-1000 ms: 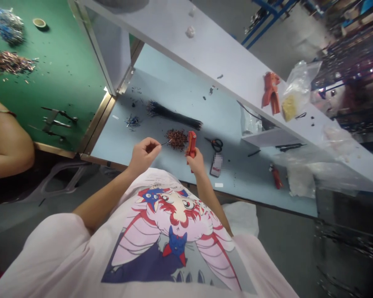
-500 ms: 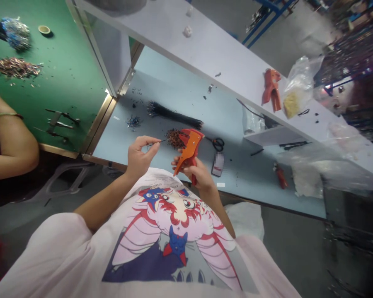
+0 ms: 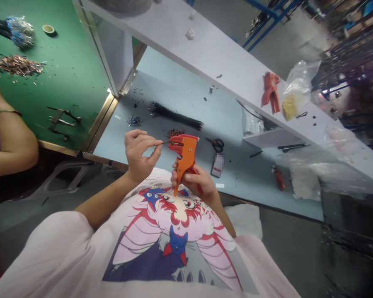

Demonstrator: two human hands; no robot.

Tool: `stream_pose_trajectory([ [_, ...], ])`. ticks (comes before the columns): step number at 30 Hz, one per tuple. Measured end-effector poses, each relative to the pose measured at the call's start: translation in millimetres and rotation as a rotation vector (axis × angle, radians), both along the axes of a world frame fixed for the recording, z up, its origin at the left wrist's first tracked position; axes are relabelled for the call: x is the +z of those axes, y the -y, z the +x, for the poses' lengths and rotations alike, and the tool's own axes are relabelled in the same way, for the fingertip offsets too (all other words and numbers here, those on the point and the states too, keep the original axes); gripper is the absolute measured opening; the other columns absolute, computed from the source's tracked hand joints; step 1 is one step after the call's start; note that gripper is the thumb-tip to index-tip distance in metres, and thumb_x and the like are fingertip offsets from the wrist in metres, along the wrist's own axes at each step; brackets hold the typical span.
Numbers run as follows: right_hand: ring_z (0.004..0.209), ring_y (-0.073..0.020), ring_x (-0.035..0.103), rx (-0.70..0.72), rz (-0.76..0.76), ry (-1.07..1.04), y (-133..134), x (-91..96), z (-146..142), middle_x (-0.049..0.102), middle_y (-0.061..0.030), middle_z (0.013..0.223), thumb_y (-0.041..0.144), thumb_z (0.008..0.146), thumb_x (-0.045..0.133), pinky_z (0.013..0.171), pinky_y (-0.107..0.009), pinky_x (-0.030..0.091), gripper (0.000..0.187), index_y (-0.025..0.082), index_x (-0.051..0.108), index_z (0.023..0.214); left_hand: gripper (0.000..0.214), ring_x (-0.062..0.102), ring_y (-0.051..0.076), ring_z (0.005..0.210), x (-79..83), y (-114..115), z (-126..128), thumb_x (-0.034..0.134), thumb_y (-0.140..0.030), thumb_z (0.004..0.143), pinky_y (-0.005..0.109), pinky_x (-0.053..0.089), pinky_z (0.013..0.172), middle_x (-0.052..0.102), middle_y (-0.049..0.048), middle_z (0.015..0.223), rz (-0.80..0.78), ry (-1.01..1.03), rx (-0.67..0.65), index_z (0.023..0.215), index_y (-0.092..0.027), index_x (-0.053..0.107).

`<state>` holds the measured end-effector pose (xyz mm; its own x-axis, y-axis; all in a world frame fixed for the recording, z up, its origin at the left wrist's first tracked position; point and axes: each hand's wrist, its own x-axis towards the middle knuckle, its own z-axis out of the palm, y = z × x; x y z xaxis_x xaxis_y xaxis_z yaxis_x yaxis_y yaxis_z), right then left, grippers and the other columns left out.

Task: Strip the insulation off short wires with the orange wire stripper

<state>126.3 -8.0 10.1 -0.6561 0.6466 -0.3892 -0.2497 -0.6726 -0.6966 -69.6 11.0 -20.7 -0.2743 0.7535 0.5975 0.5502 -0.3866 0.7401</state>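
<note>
My left hand (image 3: 142,155) pinches a thin black wire (image 3: 165,143) between thumb and forefinger. The wire's far end reaches the jaws of an orange-and-red wire stripper (image 3: 186,155). My right hand (image 3: 196,179) is wrapped round the stripper's handles, holding it upright in front of my shirt. Just behind its jaws lies a pile of copper-coloured wire scraps (image 3: 174,133), partly hidden by the tool. Beyond that, a long bundle of black wires (image 3: 177,116) rests on the pale blue table (image 3: 224,111).
Black-handled scissors (image 3: 218,145) and a small labelled box (image 3: 217,165) lie right of the stripper. Above the table runs a white shelf (image 3: 236,66) with another red stripper (image 3: 270,92). At left, another person's arm (image 3: 14,132) rests by a green table (image 3: 71,78).
The stripper has turned more upright and come down slightly toward me, with its jaws now facing left. The wire in my left hand now meets those jaws.
</note>
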Motion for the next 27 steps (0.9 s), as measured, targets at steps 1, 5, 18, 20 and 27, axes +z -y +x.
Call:
stream_pose_trajectory([
  [1, 0.075, -0.0189, 0.061, 0.001, 0.006, 0.004, 0.4, 1.6, -0.6, 0.060, -0.0055, 0.086, 0.022, 0.073, 0.063, 0.069, -0.036, 0.051, 0.037, 0.014, 0.054, 0.108, 0.006, 0.056, 0.015, 0.076, -0.2, 0.3, 0.3, 0.066, -0.019, 0.074, 0.040, 0.041, 0.089, 0.065, -0.0026, 0.072, 0.018, -0.009, 0.000, 0.076, -0.024, 0.064],
  [5, 0.074, -0.0183, 0.060, 0.003, 0.017, 0.026, 0.9, 6.8, -3.5, 0.060, -0.0051, 0.086, 0.022, 0.072, 0.065, 0.071, -0.037, 0.051, 0.038, 0.014, 0.054, 0.107, 0.004, 0.057, 0.015, 0.074, -0.8, 1.0, 1.3, 0.065, -0.021, 0.074, 0.041, 0.041, 0.088, 0.065, -0.0025, 0.072, 0.026, -0.021, 0.006, 0.076, -0.024, 0.063],
  [18, 0.073, -0.0182, 0.060, 0.020, 0.052, 0.083, -0.3, 9.9, -8.5, 0.059, -0.0048, 0.084, 0.026, 0.072, 0.067, 0.068, -0.037, 0.052, 0.036, 0.014, 0.055, 0.104, 0.007, 0.058, 0.016, 0.075, -3.1, 1.5, -0.4, 0.065, -0.019, 0.072, 0.042, 0.041, 0.088, 0.066, -0.0026, 0.072, -0.008, -0.009, -0.002, 0.076, -0.024, 0.063],
  [20, 0.073, -0.0180, 0.059, 0.021, 0.062, 0.088, -0.5, 9.9, -8.8, 0.059, -0.0050, 0.084, 0.025, 0.072, 0.066, 0.066, -0.035, 0.051, 0.036, 0.014, 0.055, 0.104, 0.007, 0.058, 0.016, 0.075, -3.8, 2.0, -0.7, 0.066, -0.018, 0.072, 0.041, 0.041, 0.087, 0.066, -0.0025, 0.072, -0.010, -0.014, 0.004, 0.076, -0.024, 0.063],
  [27, 0.070, -0.0165, 0.058, 0.032, 0.064, 0.097, -1.4, 7.6, -8.5, 0.058, -0.0044, 0.083, 0.026, 0.074, 0.066, 0.062, -0.031, 0.050, 0.033, 0.014, 0.055, 0.103, 0.008, 0.059, 0.018, 0.079, -4.6, 4.0, -2.1, 0.066, -0.019, 0.071, 0.042, 0.041, 0.087, 0.067, -0.0023, 0.072, -0.027, -0.021, 0.020, 0.076, -0.025, 0.064],
])
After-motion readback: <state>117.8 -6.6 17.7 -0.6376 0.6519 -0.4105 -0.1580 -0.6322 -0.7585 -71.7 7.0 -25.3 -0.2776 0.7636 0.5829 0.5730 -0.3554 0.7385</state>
